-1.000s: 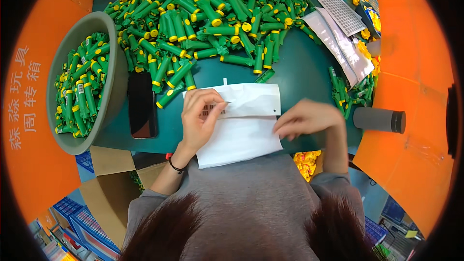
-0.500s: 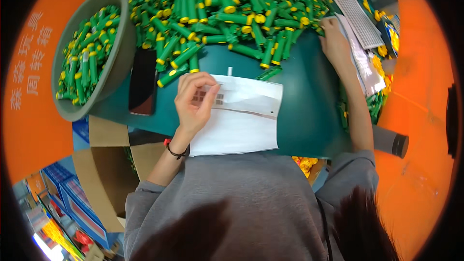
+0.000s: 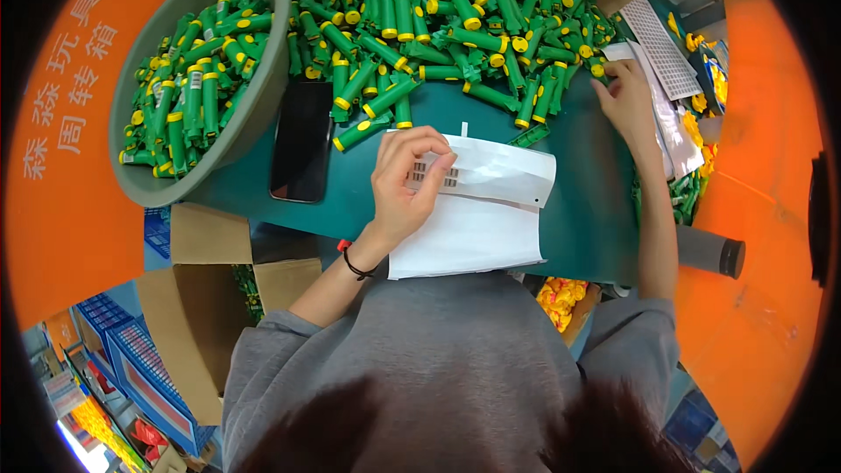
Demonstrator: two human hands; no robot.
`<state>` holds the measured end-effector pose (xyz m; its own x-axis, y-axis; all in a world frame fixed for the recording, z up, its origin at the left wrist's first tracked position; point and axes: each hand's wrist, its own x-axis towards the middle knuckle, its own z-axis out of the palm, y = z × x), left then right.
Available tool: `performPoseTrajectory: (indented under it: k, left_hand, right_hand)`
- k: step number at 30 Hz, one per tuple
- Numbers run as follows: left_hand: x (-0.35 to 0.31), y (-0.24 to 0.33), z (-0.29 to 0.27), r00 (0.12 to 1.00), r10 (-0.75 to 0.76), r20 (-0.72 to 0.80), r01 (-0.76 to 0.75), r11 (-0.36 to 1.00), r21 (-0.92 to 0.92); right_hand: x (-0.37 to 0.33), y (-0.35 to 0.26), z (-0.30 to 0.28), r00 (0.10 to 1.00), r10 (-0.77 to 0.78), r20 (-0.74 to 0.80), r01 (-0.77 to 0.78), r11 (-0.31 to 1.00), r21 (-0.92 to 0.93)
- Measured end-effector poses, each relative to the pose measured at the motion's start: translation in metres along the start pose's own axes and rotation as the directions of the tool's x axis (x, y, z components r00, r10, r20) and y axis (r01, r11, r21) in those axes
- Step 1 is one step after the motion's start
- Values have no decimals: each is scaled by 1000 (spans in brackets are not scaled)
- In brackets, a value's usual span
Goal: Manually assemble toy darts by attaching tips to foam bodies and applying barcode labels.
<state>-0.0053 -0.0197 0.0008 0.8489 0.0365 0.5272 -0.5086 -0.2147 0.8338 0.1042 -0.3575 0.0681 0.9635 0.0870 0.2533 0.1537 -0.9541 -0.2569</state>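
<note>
White sticker sheet [image 3: 477,210] flat on teal table [image 3: 596,210], pinned under curled left hand [image 3: 405,184], fingertips on label strip, apparently to steady it. Right hand [image 3: 626,101] outstretched, fingers closed on clear bags [image 3: 679,127] beside green toy pile [image 3: 455,26].

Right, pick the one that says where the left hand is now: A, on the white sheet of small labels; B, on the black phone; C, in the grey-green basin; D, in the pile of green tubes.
A: the left hand rests its fingertips on the white label sheet, apart from the black phone and the basin.
</note>
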Motion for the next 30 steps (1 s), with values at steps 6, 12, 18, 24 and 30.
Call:
performPoseTrajectory:
  k: [6, 12, 18, 24, 30]
  left_hand:
    - [-5, -5, 0, 999, -38, -8, 38, 999, -28]
    - [10, 23, -13, 991, -125, -49, 117, 982, -147]
    - [34, 61, -13, 932, -190, 308, 230, 968, -97]
    - [47, 67, -2, 856, -261, 445, 269, 962, 47]
    - [48, 72, 4, 803, -361, 475, 358, 928, 99]
  right_hand:
    - [-77, -115, -11, 958, 7, 286, -284, 140, 949]
    - [-106, -120, 34, 974, -45, 223, -224, -28, 974]
    - [-115, -121, 44, 989, -120, 84, -67, 142, 988]
    - [-122, -126, 46, 994, -2, 112, -112, 36, 993]
    - [-124, -124, 49, 997, -64, -37, 47, 169, 985]
